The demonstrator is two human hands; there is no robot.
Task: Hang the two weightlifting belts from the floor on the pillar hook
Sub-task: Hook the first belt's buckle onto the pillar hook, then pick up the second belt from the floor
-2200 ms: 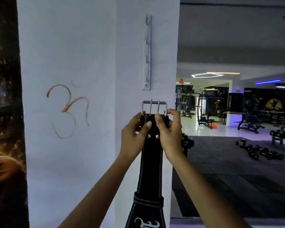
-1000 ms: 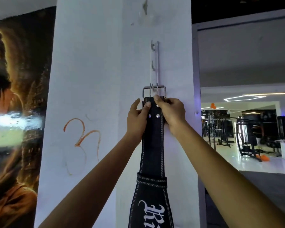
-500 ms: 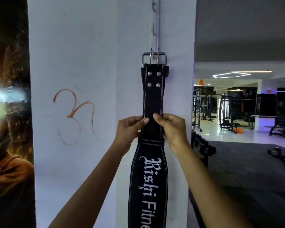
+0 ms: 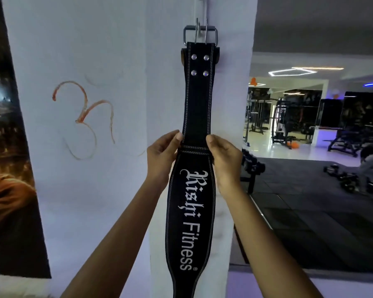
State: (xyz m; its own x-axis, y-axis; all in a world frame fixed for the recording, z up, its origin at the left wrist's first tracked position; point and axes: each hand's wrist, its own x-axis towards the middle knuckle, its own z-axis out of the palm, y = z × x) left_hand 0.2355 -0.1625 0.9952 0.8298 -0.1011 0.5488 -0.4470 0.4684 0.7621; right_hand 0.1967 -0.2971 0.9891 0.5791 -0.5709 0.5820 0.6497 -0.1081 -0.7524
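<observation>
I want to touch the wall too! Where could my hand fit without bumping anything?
Bare wall lies between the orange painted squiggle and the hanging black leather belt, above the left hand. It is crowded at the belt's stitched loop, where both hands, including the right hand, touch its edges, and by the silver metal buckle.

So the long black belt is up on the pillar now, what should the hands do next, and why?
Probably let go gently. The black leather weightlifting belt hangs straight down the white pillar, its silver metal buckle apparently caught on the hook at the top. The left hand and right hand only pinch its edges near the stitched band. A second belt is not in view.
</observation>
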